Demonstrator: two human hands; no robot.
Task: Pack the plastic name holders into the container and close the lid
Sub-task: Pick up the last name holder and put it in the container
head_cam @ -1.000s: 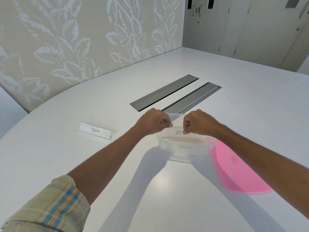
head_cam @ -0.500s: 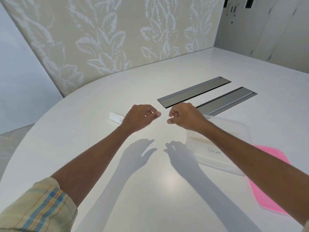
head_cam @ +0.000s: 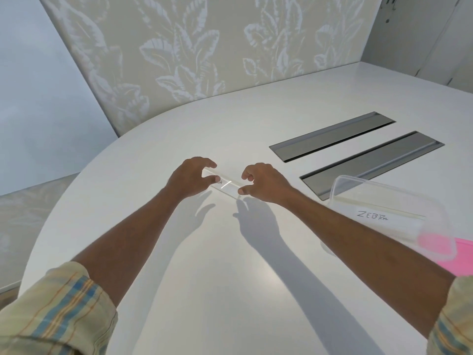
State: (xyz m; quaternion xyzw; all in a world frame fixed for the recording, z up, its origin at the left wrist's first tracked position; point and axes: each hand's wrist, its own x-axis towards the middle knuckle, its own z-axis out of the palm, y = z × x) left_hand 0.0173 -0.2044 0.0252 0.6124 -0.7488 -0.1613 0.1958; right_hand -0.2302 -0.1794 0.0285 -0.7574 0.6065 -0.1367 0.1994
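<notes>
Name holder point(head_cam: 228, 185) lies on the tabletop point(head_cam: 230, 265) between both hands, long axis spanning them. Left hand point(head_cam: 190, 179) and right hand point(head_cam: 261, 181) curl around opposite ends, fingers not yet closed. Container point(head_cam: 409, 190) sits beyond the right hand.

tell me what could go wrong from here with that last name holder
Both hands, left hand and right hand, only pinch the ends of the clear name holder with fingertips, so it might slip. Carrying it across, the right arm could bump the open container. The pink lid lies partly under the container and may be awkward to grab.
</notes>
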